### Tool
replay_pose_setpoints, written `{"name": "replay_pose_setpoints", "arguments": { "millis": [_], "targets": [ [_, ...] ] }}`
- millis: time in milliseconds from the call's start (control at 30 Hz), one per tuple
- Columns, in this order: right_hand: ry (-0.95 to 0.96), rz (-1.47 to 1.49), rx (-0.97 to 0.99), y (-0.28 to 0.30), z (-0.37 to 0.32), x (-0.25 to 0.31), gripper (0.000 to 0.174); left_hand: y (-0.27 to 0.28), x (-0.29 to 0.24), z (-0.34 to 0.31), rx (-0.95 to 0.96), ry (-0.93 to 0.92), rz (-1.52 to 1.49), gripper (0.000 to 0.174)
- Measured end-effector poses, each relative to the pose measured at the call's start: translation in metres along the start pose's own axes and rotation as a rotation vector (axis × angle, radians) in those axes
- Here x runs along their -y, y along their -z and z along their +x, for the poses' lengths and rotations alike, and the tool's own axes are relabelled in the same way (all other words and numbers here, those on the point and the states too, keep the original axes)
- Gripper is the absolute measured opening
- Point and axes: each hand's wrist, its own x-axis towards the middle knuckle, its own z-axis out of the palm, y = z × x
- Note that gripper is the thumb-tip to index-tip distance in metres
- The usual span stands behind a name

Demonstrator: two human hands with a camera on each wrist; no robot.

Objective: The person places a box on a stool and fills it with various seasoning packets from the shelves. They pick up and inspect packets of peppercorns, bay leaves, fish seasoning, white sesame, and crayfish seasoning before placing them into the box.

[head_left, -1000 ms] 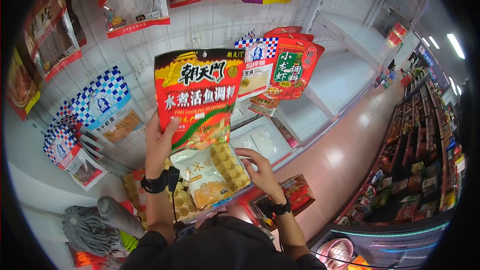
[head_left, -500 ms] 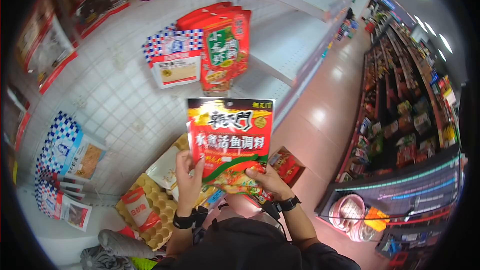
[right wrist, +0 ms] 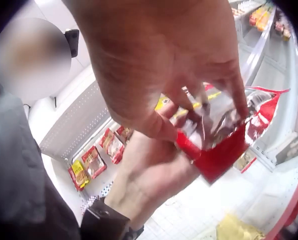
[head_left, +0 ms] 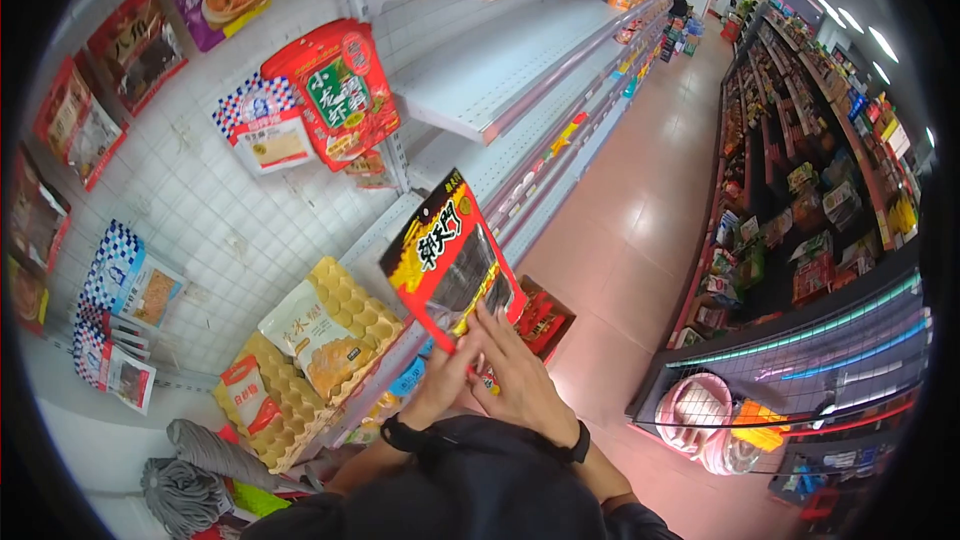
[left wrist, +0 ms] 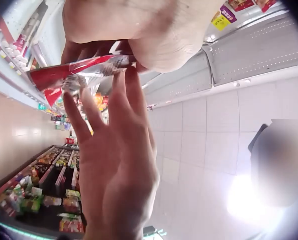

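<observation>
A red, yellow and black seasoning packet (head_left: 428,258) is held up in front of the body, tilted, its middle dark and glossy. My left hand (head_left: 447,382) grips its lower left corner. Across the lower part of the packet lies my right hand (head_left: 525,385), with long straight fingers touching it. In the left wrist view, the fingertips of the right hand (left wrist: 119,155) meet the crinkled packet (left wrist: 84,70) just under the left palm. The right wrist view has the right hand spread over the packet (right wrist: 221,159), and the left hand (right wrist: 151,172) beneath.
Egg trays (head_left: 290,415) bearing a white-and-gold bag (head_left: 315,325) stand at left. Red packets (head_left: 335,95) and other bags hang on the white grid wall (head_left: 200,190). Bare white shelves (head_left: 500,70) run beyond, beside a tiled aisle (head_left: 620,200). An open red box (head_left: 545,320) stands behind the packet.
The packet has swung from upright to tilted, its face turned partly away. My right hand has moved from its lower right edge onto its lower part. The head view has turned toward the aisle.
</observation>
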Motion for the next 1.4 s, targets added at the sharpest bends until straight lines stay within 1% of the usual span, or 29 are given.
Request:
{"name": "replay_pose_setpoints", "arguments": {
  "millis": [33,67,100,133,167,200,233,267,333,400,433,500,567,600,633,700,733,767,800,833,867,933,967,1033,1100,1200,1267,1333,1400],
  "targets": [
    [0.049,0.013,0.079,0.014,-0.006,-0.004,0.063,-0.004,-0.002,0.0,0.005,-0.008,0.012,0.042],
    [0.095,0.02,0.16,0.028,-0.014,-0.01,0.06,-0.01,0.0,-0.001,-0.123,-0.105,-0.042,0.033],
    [0.141,0.059,0.158,0.038,-0.024,-0.025,0.051,-0.018,-0.001,0.001,-0.24,-0.204,-0.102,0.027],
    [0.14,0.042,0.142,0.049,-0.028,-0.039,0.051,-0.025,-0.01,-0.005,-0.216,-0.105,-0.181,0.025],
    [0.103,0.122,-0.009,0.061,-0.033,-0.052,0.047,-0.018,0.005,0.001,-0.197,-0.061,-0.281,0.019],
    [0.067,0.203,-0.162,0.072,-0.038,-0.063,0.043,-0.005,0.019,0.002,-0.17,-0.091,-0.377,0.012],
    [0.049,0.114,-0.308,0.083,-0.04,-0.073,0.043,-0.021,0.011,-0.005,-0.212,-0.066,-0.333,0.01],
    [0.046,0.103,-0.323,0.092,-0.045,-0.081,0.043,-0.036,0.003,-0.013,-0.257,-0.042,-0.29,0.01],
    [-0.11,0.375,-0.265,0.108,-0.053,-0.093,0.051,-0.041,0.013,-0.016,-0.189,-0.012,-0.28,0.008],
    [-0.26,0.748,0.005,0.122,-0.062,-0.098,0.053,-0.056,0.018,-0.018,-0.139,0.022,-0.27,0.009],
    [-0.265,0.782,0.173,0.125,-0.068,-0.109,0.046,-0.066,0.017,-0.019,-0.131,0.029,-0.243,0.015],
    [-0.307,0.813,0.169,0.12,-0.078,-0.127,0.043,-0.086,0.012,-0.021,-0.122,0.04,-0.191,0.032],
    [-0.431,0.808,0.138,0.131,-0.079,-0.123,0.036,-0.102,0.003,-0.023,-0.093,-0.002,-0.108,0.032],
    [-0.432,0.811,0.138,0.133,-0.08,-0.125,0.036,-0.107,0.0,-0.021,-0.06,-0.043,-0.02,0.033],
    [-0.416,0.909,0.058,0.134,-0.082,-0.128,0.036,-0.107,0.002,-0.016,0.029,-0.069,0.038,0.033],
    [-0.388,1.037,-0.072,0.133,-0.088,-0.137,0.035,-0.128,-0.011,-0.017,0.046,-0.1,0.151,0.03],
    [-0.397,1.043,-0.076,0.138,-0.091,-0.137,0.035,-0.137,-0.014,-0.017,0.06,-0.134,0.257,0.027],
    [-0.45,0.957,-0.083,0.147,-0.092,-0.136,0.034,-0.139,-0.008,-0.014,0.009,-0.174,0.34,0.026],
    [-0.507,0.875,-0.081,0.152,-0.093,-0.133,0.034,-0.141,-0.004,-0.012,-0.002,-0.154,0.342,0.026],
    [-0.486,0.942,-0.148,0.152,-0.093,-0.13,0.032,-0.141,-0.002,-0.011,0.0,-0.178,0.383,0.025],
    [-0.51,0.962,-0.128,0.154,-0.093,-0.126,0.032,-0.142,-0.002,-0.011,-0.001,-0.201,0.426,0.024],
    [-0.407,0.964,-0.173,0.165,-0.094,-0.119,0.032,-0.163,-0.015,-0.018,-0.025,-0.215,0.29,0.021],
    [-0.422,0.985,-0.157,0.171,-0.096,-0.115,0.032,-0.182,-0.022,-0.021,-0.044,-0.293,0.146,0.019],
    [-0.421,0.872,-0.213,0.177,-0.101,-0.105,0.031,-0.183,-0.022,-0.023,-0.038,-0.287,0.121,0.021],
    [-0.402,0.885,-0.241,0.18,-0.104,-0.097,0.03,-0.181,-0.019,-0.025,-0.009,-0.276,0.072,0.029],
    [-0.394,0.833,-0.309,0.176,-0.115,-0.102,0.026,-0.189,-0.011,-0.024,-0.035,-0.262,-0.022,0.029],
    [-0.418,0.777,-0.356,0.175,-0.123,-0.104,0.025,-0.187,-0.004,-0.023,-0.036,-0.211,0.007,0.029],
    [-0.422,0.772,-0.384,0.177,-0.127,-0.102,0.025,-0.178,0.006,-0.015,0.053,-0.207,0.133,0.028],
    [-0.415,0.769,-0.4,0.177,-0.129,-0.102,0.024,-0.179,0.007,-0.016,0.064,-0.183,0.161,0.028]
  ]
}}
